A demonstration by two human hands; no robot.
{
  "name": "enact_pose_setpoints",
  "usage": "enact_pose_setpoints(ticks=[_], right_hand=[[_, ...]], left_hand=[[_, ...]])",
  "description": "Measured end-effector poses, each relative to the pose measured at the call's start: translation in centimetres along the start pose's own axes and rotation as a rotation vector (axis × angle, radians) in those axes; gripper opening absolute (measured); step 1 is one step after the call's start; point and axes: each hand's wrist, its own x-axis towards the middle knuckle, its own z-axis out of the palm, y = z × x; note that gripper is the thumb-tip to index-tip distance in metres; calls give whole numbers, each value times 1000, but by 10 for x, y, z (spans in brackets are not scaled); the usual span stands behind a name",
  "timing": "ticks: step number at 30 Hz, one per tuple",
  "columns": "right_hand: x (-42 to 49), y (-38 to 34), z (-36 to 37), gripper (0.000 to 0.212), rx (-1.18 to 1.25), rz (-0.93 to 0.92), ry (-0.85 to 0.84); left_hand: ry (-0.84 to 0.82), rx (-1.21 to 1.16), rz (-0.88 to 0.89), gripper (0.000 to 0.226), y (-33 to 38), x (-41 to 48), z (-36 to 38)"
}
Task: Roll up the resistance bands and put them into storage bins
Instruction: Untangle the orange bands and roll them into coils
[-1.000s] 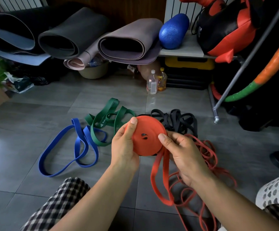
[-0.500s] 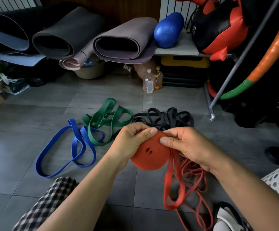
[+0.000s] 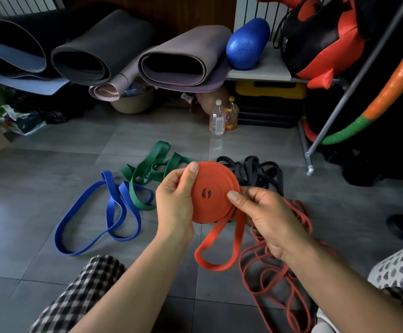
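A grey tiled floor [image 3: 39, 188] spreads below rolled foam exercise mats [image 3: 99, 51] at upper left, with a blue rubber resistance band [image 3: 112, 207], a green rubber band [image 3: 147, 179] and a black rubber band [image 3: 253, 164] lying looped at centre. At mid-frame a coiled orange rubber resistance band [image 3: 217, 179] stands between two hands: the left hand [image 3: 175, 207] grips its left edge, the right hand [image 3: 267, 219] pinches its right side.

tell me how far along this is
Done: nothing stored, no bin visible. In hand: left hand and right hand grip the wide orange rubber band, mostly coiled, loop tail hanging. Left: flat blue band, green band, black band and thin red bands lie loose.
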Motion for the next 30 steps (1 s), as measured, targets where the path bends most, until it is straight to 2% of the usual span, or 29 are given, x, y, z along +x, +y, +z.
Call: enact_pose_setpoints(ticks=[4, 6, 9, 11, 13, 16, 21, 26, 30], right_hand=[[6, -8, -8, 10, -118, -8, -55], [7, -14, -16, 9, -207, 5, -114], [4, -24, -21, 9, -307, 48, -259], [1, -26, -23, 12, -466, 33, -327], [-1, -24, -23, 13, -558, 6, -345], [-1, -20, -23, 17, -480, 6, -291], [0, -19, -23, 14, -290, 32, -238], [2, -12, -17, 19, -225, 16, -177], [-1, 1, -1, 13, -36, 41, -126]], left_hand=[[-140, -7, -97, 20, 4, 4, -4], [-251, 90, -47, 15, 10, 8, -9], [-461, 274, 83, 27, 14, 12, -17], [-614, 370, 84, 25, 14, 9, -18], [-673, 445, 76, 17, 11, 3, -16], [-596, 445, 97, 4, 7, 0, -12], [-321, 255, 100, 3, 11, 3, -12], [-168, 167, 123, 4, 11, 2, -10], [-31, 8, 59, 6, 8, 0, -10]])
